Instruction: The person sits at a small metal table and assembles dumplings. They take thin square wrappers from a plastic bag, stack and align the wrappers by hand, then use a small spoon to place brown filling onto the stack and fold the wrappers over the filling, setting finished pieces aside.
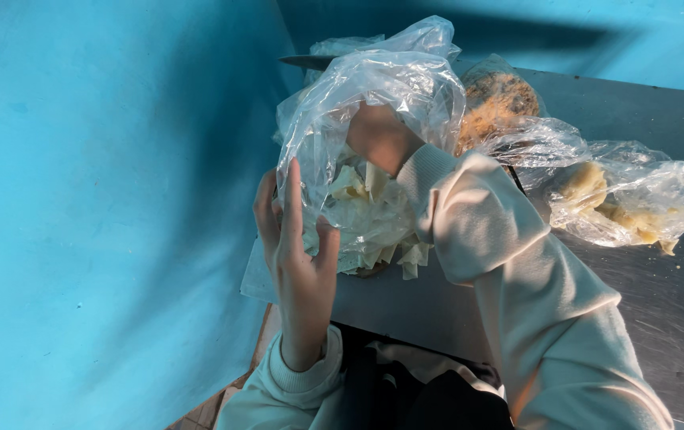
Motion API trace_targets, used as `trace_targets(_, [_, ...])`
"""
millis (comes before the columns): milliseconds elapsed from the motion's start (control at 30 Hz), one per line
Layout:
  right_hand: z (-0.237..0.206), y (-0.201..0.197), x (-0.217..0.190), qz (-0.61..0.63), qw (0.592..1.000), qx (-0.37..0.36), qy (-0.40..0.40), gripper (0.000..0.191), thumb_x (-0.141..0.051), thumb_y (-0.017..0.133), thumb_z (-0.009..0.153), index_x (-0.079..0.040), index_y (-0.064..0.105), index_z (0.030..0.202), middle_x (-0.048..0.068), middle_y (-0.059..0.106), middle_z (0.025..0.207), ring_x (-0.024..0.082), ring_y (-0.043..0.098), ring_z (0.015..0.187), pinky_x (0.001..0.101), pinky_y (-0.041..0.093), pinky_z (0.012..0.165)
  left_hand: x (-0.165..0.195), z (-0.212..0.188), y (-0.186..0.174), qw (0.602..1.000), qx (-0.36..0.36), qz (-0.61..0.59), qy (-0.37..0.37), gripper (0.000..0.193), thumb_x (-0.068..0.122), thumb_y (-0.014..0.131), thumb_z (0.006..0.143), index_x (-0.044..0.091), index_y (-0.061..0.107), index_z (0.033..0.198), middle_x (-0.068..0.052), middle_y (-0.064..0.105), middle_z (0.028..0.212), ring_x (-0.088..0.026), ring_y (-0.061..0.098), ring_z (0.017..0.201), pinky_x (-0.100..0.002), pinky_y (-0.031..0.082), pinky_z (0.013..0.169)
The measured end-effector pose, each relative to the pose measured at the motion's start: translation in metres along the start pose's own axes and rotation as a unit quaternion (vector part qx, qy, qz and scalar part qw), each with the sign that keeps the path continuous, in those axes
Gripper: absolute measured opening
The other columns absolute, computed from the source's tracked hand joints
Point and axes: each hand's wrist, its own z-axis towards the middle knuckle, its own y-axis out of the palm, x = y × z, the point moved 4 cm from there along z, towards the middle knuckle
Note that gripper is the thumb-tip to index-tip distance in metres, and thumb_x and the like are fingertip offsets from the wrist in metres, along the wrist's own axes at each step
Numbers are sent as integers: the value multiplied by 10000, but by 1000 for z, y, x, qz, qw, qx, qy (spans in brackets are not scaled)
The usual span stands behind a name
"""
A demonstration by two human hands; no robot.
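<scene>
My left hand (298, 239) grips the near edge of a clear plastic bag (374, 87) that stands on the left end of a metal table (660, 295). Inside the bag lie several pale, flat cut pieces (370, 211), some spilling onto the table. My right hand (382, 135) is pushed into the bag through its mouth, wrist deep; the plastic blurs it, so its fingers cannot be made out. Both arms wear cream sleeves.
Further right on the table lie a clear bag of brown shredded stuff (497, 103) and a clear bag of yellowish lumps (625, 199). A dark knife blade (306, 60) shows behind the bags. A blue wall (103, 199) stands close on the left.
</scene>
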Motion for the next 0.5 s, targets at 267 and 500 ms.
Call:
trace_targets(267, [-80,-40,6,11,998,-53,27,356,-49,604,871,-37,685,1217,206,666,1219,372,665,1142,421,528,977,1,3,-1,999,-2,2,44,740,-88,587,912,116,416,1602,-207,393,1591,-373,503,1441,-420,542,1008])
trace_targets(500, [-94,-49,1,17,997,-63,40,365,-39,612,857,-35,682,1215,203,662,1214,368,665,1139,418,534,966,-2,5,0,999,-7,1,42,714,-81,579,933,107,412,1601,-201,399,1594,-369,521,1432,-419,546,1012])
